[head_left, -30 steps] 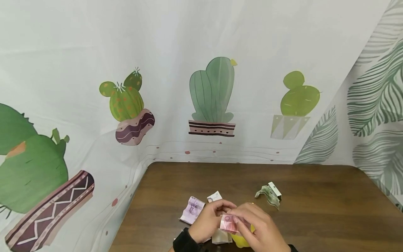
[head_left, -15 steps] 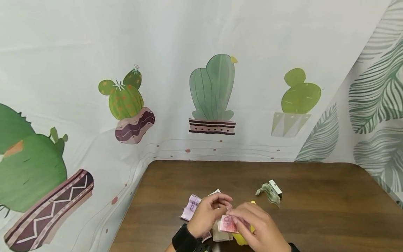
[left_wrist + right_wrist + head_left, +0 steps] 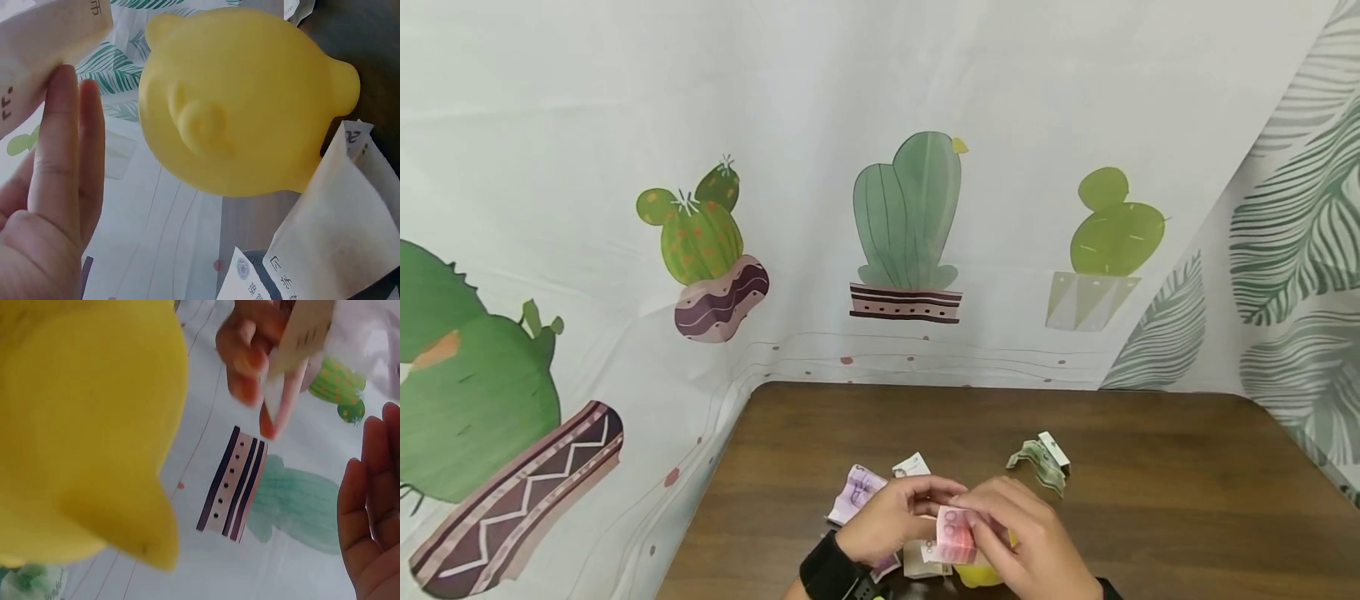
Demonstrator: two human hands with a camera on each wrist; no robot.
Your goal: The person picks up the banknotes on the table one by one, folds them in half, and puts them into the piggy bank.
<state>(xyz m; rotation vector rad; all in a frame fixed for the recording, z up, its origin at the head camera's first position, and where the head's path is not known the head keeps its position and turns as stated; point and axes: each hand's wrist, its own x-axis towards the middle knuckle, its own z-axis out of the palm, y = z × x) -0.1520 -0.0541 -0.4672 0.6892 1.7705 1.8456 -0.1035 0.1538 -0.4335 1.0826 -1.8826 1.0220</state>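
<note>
Both hands hold a pink banknote above the table's near side. My right hand pinches its right edge with thumb and fingers. My left hand has its thumb and fingers at the other edge; in the right wrist view its fingers are curled about the paper. Beneath the hands stands a yellow piggy bank, round with a snout, mostly covered by my right hand in the head view. Beside it lies a pale folded banknote.
A purple banknote and a white-edged note lie beyond my left hand. Farther right on the brown table is a crumpled green note by a small white object. A cactus-print cloth hangs behind.
The pink banknote has turned more upright and shows more of its face. My left hand moved slightly away, then came back toward the note. My right hand stays on it.
</note>
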